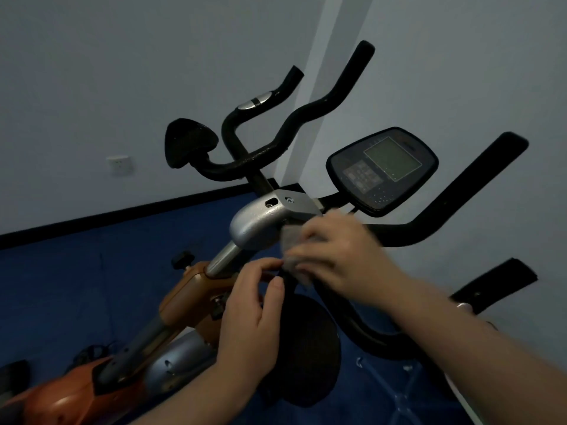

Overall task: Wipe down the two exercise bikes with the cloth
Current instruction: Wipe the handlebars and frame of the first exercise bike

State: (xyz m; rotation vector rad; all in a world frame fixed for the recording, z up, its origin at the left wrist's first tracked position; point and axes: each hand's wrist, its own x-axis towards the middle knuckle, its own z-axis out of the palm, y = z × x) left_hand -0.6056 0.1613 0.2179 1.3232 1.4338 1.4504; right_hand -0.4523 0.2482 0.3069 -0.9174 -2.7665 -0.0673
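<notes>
The near exercise bike has a silver handlebar clamp (257, 222), black handlebars (460, 197) and a console (383, 170). My right hand (343, 250) is closed on a grey cloth (291, 250), pressing it against the black bar just below the clamp. My left hand (251, 311) sits beside it, fingertips touching the bar and the cloth's lower edge; whether it grips anything is unclear. A second bike with an orange frame (190, 299) and black handlebars (294, 118) stands behind, to the left.
A black round pad (310, 351) sits low under my hands. The floor (92, 286) is blue. A white wall with a socket (120, 165) lies behind the bikes, another wall close on the right.
</notes>
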